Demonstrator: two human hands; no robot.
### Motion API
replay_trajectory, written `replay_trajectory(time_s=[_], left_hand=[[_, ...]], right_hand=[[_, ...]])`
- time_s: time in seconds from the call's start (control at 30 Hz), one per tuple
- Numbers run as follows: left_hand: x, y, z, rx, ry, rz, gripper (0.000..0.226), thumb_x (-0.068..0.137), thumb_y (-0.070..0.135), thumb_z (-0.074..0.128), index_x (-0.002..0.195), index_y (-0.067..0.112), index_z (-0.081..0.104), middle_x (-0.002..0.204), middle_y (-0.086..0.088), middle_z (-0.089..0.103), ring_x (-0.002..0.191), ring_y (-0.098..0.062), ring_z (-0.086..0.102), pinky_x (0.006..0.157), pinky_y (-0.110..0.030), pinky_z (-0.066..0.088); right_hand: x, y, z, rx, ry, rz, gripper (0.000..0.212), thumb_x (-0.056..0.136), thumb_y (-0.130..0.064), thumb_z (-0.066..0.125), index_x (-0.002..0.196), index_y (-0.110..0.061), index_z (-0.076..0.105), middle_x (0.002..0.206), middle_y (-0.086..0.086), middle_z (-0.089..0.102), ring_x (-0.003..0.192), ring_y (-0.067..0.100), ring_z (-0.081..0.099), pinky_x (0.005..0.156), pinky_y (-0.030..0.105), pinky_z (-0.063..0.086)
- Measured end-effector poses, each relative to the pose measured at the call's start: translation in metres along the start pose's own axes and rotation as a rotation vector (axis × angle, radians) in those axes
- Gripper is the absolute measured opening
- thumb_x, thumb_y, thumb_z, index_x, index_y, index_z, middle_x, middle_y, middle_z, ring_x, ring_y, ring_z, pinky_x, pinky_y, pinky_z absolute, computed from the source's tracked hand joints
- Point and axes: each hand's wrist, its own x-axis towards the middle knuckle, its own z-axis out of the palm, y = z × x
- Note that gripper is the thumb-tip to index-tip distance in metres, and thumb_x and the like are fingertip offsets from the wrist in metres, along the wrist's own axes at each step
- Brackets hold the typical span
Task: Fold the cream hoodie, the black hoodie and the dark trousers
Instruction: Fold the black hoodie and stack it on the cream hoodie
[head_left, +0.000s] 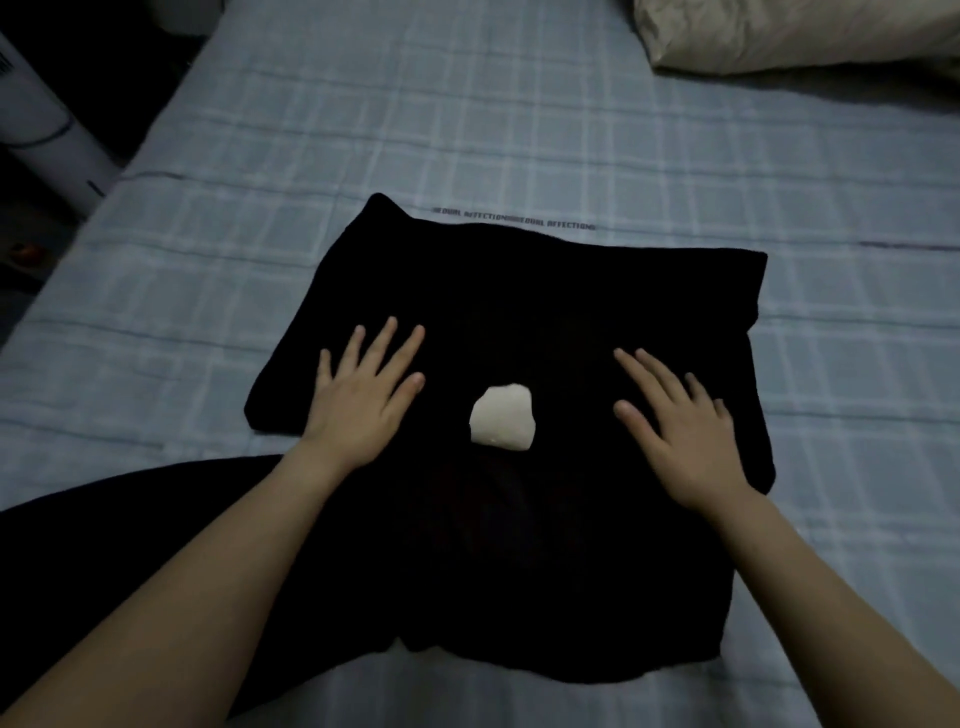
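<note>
1. Black hoodie (571, 312) cloth lies under my fingers (387, 345): on both hands they are straight and spread, flat on it, pinching nothing.
2. My left hand (363, 400) presses the left part and my right hand (675, 431) the right, with a small cream patch (503, 415) between them.
3. I take it for the hoodie rather than the trousers; it sits as a rough rectangle on the checked sheet (467, 130), just before me.
4. The step in hand, I judge, is smoothing this fold flat.
5. Next I need a grip on one edge to bring it over evenly, or a lift to set the bundle aside.
6. A cream heap (805, 36) lies well apart, far right; hoodie or pillow, I cannot tell.
</note>
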Motion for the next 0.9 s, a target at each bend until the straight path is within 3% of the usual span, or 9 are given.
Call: replay_trajectory(time_s=[0.17,0.3,0.4,0.47,0.53,0.6,0.67,0.77,0.9], left_hand=[[-0.005,0.002,-0.025,-0.097,-0.054,-0.004,0.055,0.1,0.056,0.019,0.152,0.047,0.008,0.164,0.01,0.003,0.151,-0.023,0.0,0.12,-0.055,0.004],[-0.024,-0.006,-0.04,-0.214,0.12,-0.03,0.051,0.102,0.048,0.032,0.152,0.04,0.024,0.162,0.008,0.019,0.15,-0.022,0.013,0.119,-0.054,0.007],[-0.021,-0.036,-0.035,-0.198,0.229,-0.28,0.053,0.1,0.053,0.035,0.151,0.038,0.026,0.16,-0.004,0.023,0.146,-0.031,0.02,0.118,-0.054,0.014],[-0.016,-0.055,-0.029,-0.439,0.205,-0.429,0.055,0.1,0.048,0.041,0.152,0.033,0.028,0.156,-0.013,0.031,0.142,-0.034,0.029,0.117,-0.046,0.022],[-0.017,-0.064,-0.021,-0.64,0.194,-0.389,0.053,0.101,0.039,0.047,0.151,0.027,0.035,0.15,-0.01,0.043,0.138,-0.027,0.039,0.114,-0.036,0.03],[-0.024,-0.065,-0.016,-0.623,0.241,-0.295,0.049,0.101,0.033,0.051,0.148,0.026,0.041,0.142,-0.008,0.051,0.133,-0.023,0.045,0.11,-0.03,0.033],[-0.032,-0.062,-0.015,-0.65,0.299,-0.231,0.048,0.099,0.031,0.055,0.145,0.029,0.044,0.136,-0.001,0.053,0.128,-0.015,0.046,0.108,-0.023,0.034],[-0.04,-0.064,-0.019,-0.77,0.364,-0.214,0.048,0.094,0.029,0.064,0.14,0.031,0.05,0.135,0.014,0.051,0.124,0.004,0.045,0.099,-0.003,0.033],[-0.038,-0.07,-0.023,-0.874,0.417,-0.228,0.046,0.088,0.021,0.072,0.132,0.025,0.061,0.13,0.012,0.061,0.12,0.003,0.054,0.102,-0.011,0.04]], right_hand=[[-0.007,-0.009,-0.017,0.081,-0.05,-0.012,0.069,0.083,-0.082,0.009,0.148,-0.061,0.006,0.164,-0.019,0.011,0.151,0.033,0.013,0.119,0.06,0.012],[-0.026,-0.036,-0.029,0.075,0.043,-0.109,0.067,0.089,-0.072,0.021,0.153,-0.051,0.017,0.164,-0.009,0.018,0.152,0.028,0.014,0.123,0.053,0.009],[-0.028,-0.068,-0.024,0.002,0.079,-0.218,0.071,0.087,-0.074,0.027,0.153,-0.052,0.013,0.165,-0.013,0.015,0.153,0.029,0.007,0.122,0.054,0.006],[-0.018,-0.085,-0.013,-0.077,0.06,-0.261,0.078,0.081,-0.078,0.031,0.152,-0.056,0.006,0.165,-0.013,0.011,0.153,0.033,0.004,0.119,0.06,0.006],[-0.007,-0.094,-0.001,-0.169,0.038,-0.274,0.084,0.076,-0.082,0.034,0.15,-0.059,0.003,0.166,-0.01,0.009,0.151,0.039,0.005,0.115,0.067,0.011],[-0.003,-0.093,0.01,-0.229,0.056,-0.267,0.085,0.073,-0.083,0.035,0.149,-0.059,0.006,0.166,-0.007,0.012,0.148,0.043,0.012,0.112,0.07,0.018],[-0.004,-0.091,0.016,-0.236,0.083,-0.254,0.084,0.074,-0.081,0.035,0.15,-0.058,0.009,0.165,-0.005,0.015,0.147,0.044,0.017,0.11,0.07,0.022],[-0.003,-0.097,0.012,-0.291,0.132,-0.25,0.083,0.075,-0.08,0.035,0.151,-0.055,0.016,0.163,-0.001,0.022,0.143,0.046,0.024,0.11,0.071,0.02],[0.017,-0.136,0.003,-0.366,0.155,-0.358,0.086,0.075,-0.084,0.033,0.152,-0.046,0.027,0.161,0.002,0.031,0.146,0.046,0.021,0.115,0.068,0.011]])
